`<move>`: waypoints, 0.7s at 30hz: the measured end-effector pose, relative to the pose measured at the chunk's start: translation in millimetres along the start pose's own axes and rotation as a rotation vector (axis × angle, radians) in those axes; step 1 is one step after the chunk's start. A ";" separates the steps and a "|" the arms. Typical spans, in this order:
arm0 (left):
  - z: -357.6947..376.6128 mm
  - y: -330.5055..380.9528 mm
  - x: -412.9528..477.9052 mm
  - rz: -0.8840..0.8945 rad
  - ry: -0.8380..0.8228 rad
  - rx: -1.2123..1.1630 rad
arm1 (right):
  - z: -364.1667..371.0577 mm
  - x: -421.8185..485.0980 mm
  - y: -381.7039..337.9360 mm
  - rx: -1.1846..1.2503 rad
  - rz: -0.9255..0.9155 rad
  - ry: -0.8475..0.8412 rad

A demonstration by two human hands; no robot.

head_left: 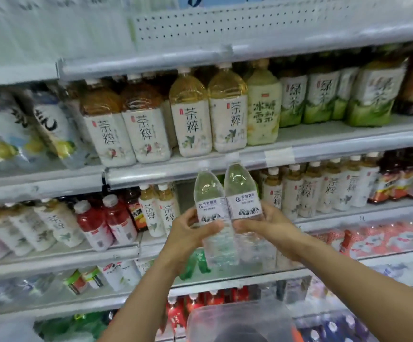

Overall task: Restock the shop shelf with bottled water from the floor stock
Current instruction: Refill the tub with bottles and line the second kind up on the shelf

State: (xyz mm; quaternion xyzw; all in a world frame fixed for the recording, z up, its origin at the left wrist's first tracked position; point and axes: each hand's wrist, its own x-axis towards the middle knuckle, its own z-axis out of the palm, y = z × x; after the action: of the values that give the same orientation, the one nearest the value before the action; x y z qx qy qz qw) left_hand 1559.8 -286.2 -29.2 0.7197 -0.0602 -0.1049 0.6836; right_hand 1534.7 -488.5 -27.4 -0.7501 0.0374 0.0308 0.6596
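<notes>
Bottles of water, two of them, are up at shelf height, one in each hand. The left hand [188, 234] has its grip clamped round the lower half of the left water bottle [209, 206], thumb across the front just under the label. The right hand [268, 224] is clamped the same way on the right water bottle [241, 193]. Both bottles are upright, caps up, touching side by side. They are held just in front of the shelf [361, 212] that carries the small tea bottles, not standing on it.

Straight behind them that row breaks. A pair of small tea bottles [159, 211] stands to the left, a longer run of tea bottles [306, 191] to the right, and between them is a gap [186, 193] where the grey back panel shows. That looks like the slot meant for the water.

As for progress, this is the placing step, and it is not done: no water bottle can be seen standing in the gap, so the slot appears unfilled. These two have yet to go in, and judging by its width the gap would take more than two. The floor stock is out of view, so how much remains cannot be told. A translucent tub [237, 319] sits low at the bottom edge; it may be what the bottles come from, but it is too blurred to say.

The large tea bottles [207, 114] on the shelf above fill its front.
</notes>
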 end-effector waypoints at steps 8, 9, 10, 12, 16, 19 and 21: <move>-8.1 87.5 -3.4 0.203 0.014 0.055 | -3.2 -0.9 -89.9 -0.026 -0.241 -0.058; -7.7 96.4 -3.8 0.227 0.015 0.061 | -1.3 0.1 -100.6 -0.029 -0.266 -0.055; -7.4 105.1 -4.3 0.252 0.012 0.065 | 0.4 2.1 -110.6 -0.033 -0.284 -0.056; -8.3 125.0 -6.6 0.303 0.017 0.056 | 4.2 4.8 -134.6 -0.049 -0.328 -0.057; -20.7 169.7 -4.9 0.427 0.092 0.041 | 9.8 11.0 -184.7 -0.080 -0.450 -0.062; -38.5 204.6 1.8 0.497 0.127 0.054 | 17.8 22.0 -227.8 -0.086 -0.508 -0.017; -53.8 225.1 10.7 0.536 0.169 0.081 | 22.6 32.4 -258.1 -0.076 -0.548 -0.010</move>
State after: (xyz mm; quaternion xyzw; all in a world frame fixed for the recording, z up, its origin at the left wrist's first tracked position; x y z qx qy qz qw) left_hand 1595.5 -249.5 196.8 0.7111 -0.1954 0.1423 0.6602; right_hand 1592.0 -433.8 221.4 -0.7561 -0.1713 -0.1439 0.6150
